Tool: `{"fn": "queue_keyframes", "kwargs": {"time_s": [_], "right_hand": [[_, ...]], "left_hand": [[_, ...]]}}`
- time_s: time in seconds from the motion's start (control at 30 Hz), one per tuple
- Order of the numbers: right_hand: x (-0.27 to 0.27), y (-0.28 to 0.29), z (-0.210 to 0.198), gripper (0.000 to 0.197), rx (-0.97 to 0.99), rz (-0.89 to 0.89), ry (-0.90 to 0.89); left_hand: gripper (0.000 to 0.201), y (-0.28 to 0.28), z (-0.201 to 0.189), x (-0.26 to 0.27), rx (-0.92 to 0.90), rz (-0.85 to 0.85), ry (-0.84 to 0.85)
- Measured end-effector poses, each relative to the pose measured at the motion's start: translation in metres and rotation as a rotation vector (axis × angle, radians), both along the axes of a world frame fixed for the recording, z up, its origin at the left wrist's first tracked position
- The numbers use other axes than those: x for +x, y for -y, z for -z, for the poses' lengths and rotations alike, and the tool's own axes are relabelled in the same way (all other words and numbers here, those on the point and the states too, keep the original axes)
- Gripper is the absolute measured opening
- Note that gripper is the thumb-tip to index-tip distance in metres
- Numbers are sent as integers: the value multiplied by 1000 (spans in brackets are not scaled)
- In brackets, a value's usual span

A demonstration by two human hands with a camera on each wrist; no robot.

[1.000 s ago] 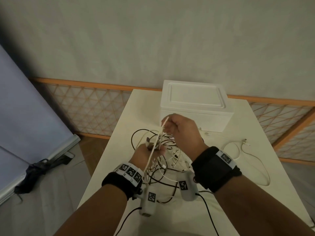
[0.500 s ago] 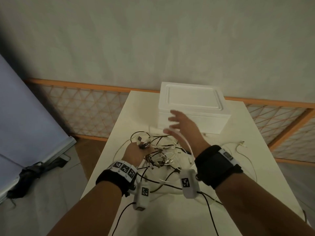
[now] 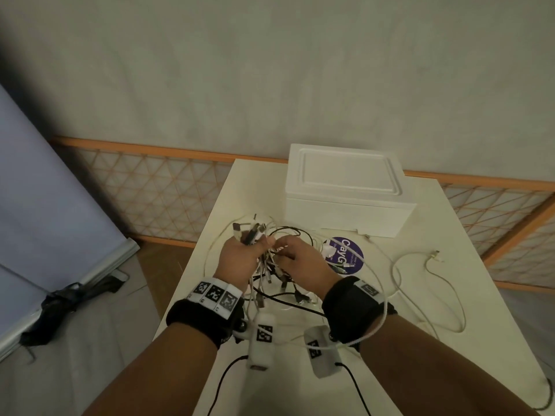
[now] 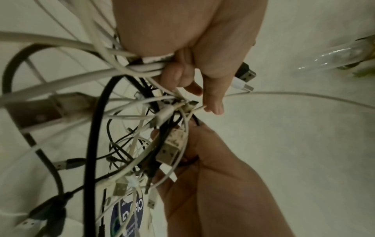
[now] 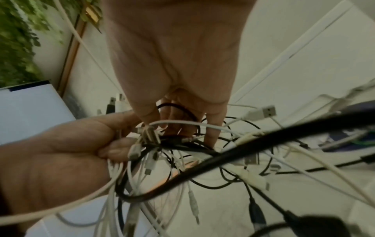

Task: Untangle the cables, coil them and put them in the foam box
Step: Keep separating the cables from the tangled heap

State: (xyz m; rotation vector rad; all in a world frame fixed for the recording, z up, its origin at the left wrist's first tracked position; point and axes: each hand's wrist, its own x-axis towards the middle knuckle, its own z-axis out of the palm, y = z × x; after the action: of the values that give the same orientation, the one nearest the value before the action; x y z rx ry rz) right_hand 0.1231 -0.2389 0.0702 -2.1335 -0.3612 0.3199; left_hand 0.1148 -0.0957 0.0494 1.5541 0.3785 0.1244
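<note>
A tangle of white and black cables (image 3: 270,274) hangs between both hands above the white table (image 3: 468,349). My left hand (image 3: 240,259) grips a bundle of cable ends, with several plugs (image 3: 249,232) sticking up from its fist; in the left wrist view its fingers (image 4: 178,73) curl round white cables. My right hand (image 3: 297,256) is just right of it, fingers curled into the knot. In the right wrist view a black cable (image 5: 176,107) loops over those fingers. The white foam box (image 3: 345,190) stands behind, lid on.
A round purple sticker (image 3: 350,250) lies on the table under cable strands. A loose white cable (image 3: 435,274) sprawls to the right, and one strand drapes over my right wrist. A trellis fence (image 3: 156,190) and a grey board (image 3: 45,205) stand beyond the table's left edge.
My right hand let go of the white cable it held raised, opened near the box, then came back down into the tangle beside my left hand. The left hand kept its hold.
</note>
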Motion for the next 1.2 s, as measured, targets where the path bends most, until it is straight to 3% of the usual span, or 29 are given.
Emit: {"fn": "queue_keyframes", "kwargs": {"time_s": [0.13,0.23,0.37,0.47,0.53,0.67,0.77,0.87,0.9,1.0,1.1,1.2], "right_hand": [[7,-1,-5,31,-68,-82,78],[13,1,-10,16,-82,-64,-5],[13,-3,-12,15,-249,-55,88],[12,2,-23,18,-516,79,410],[15,12,-28,20,-436,188,551],[22,26,-18,28,-540,43,308],[28,23,-23,29,-292,142,449],[28,20,-18,26,-363,0,243],[28,19,-16,23,-332,28,206],[31,15,-21,24,-34,154,147],[25,9,-30,18,121,212,70],[22,8,-58,19,503,353,107]], "left_hand": [[25,0,-4,3,2,132,76],[15,3,-4,2,45,111,95],[17,17,-12,-3,-35,188,123],[14,16,-16,-2,-104,196,197],[15,8,-18,-1,-134,87,207],[13,0,-10,-3,-256,-57,120],[12,-4,-4,0,-251,-61,48],[15,-3,9,-6,-231,-6,-63],[13,-1,8,-6,-211,20,-66],[18,5,12,-4,-156,95,-87],[21,11,26,-3,121,201,-119],[24,6,49,0,160,323,-248]]}}
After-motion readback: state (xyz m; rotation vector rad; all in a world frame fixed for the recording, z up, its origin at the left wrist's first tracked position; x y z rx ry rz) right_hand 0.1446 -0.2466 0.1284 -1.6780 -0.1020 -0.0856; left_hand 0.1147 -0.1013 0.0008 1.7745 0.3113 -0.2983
